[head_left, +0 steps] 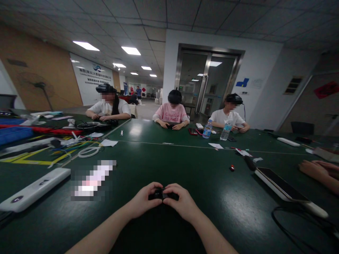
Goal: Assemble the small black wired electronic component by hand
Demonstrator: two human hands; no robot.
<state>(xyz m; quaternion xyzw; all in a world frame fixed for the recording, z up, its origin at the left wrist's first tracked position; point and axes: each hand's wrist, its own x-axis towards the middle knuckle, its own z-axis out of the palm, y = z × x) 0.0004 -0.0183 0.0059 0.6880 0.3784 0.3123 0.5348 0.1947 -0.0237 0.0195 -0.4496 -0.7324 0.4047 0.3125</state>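
Both my hands meet just above the near part of the green table [148, 162]. Between them is a small dark object [158, 193], mostly covered by fingers, so its kind does not show. My left hand [144, 200] curls its thumb and fingers round the object's left side. From the other side my right hand [182, 201] grips it in the same way, its thumb and fingertips close to those of the left. To the left lies a blurred-out, lit phone-like rectangle [94, 180], apart from my hands.
A white power strip [37, 188] lies at left, near tangled cables [88, 151] and a blue tray [16, 135]. At right are a dark-screened phone [280, 183], a black cable [288, 225] and another person's hands [317, 171]. Two bottles [207, 129] stand before three seated people wearing headsets.
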